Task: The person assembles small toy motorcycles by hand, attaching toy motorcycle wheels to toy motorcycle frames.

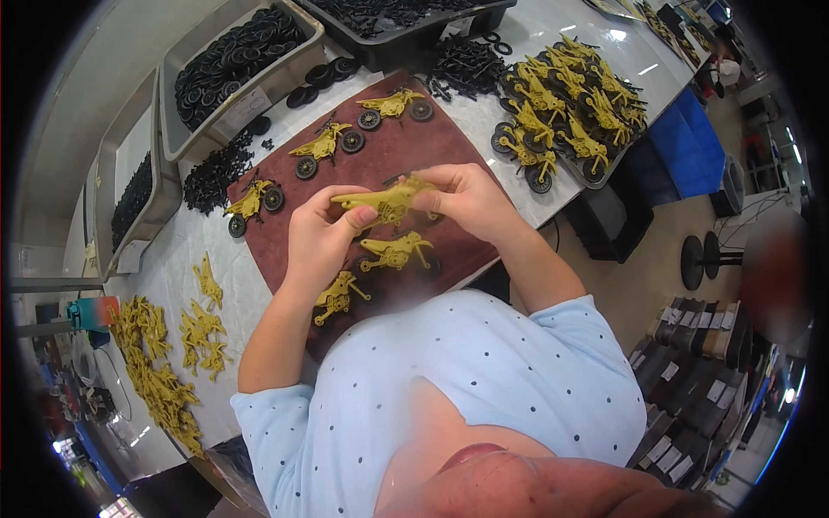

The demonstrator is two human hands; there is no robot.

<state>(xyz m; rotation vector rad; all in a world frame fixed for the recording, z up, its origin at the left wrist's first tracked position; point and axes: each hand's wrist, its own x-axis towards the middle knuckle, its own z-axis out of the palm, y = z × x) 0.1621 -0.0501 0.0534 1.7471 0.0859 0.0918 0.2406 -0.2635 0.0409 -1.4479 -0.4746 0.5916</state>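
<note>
Both hands hold a yellow toy motorcycle body [386, 205] above a dark red cloth mat [294, 177]. My left hand [326, 231] pinches its pointed left end between thumb and fingers. On the other end, my right hand [466, 200] grips with thumb and fingertips; a thin dark part shows by those fingertips, blurred. Beneath the hands, a yellow motorcycle body [397, 250] lies on the mat, and another motorcycle body [341, 295] rests nearer me. Along the mat's far side stand three toy motorcycles with black wheels, one of them a motorcycle [325, 145] in the middle.
A grey bin of black wheels [237, 69] stands far left, beside a bin of small black parts [134, 198]. A black tray [380, 26] lies at the back. Finished-looking motorcycles [566, 108] pile up at right. Loose yellow bodies [155, 371] heap at left.
</note>
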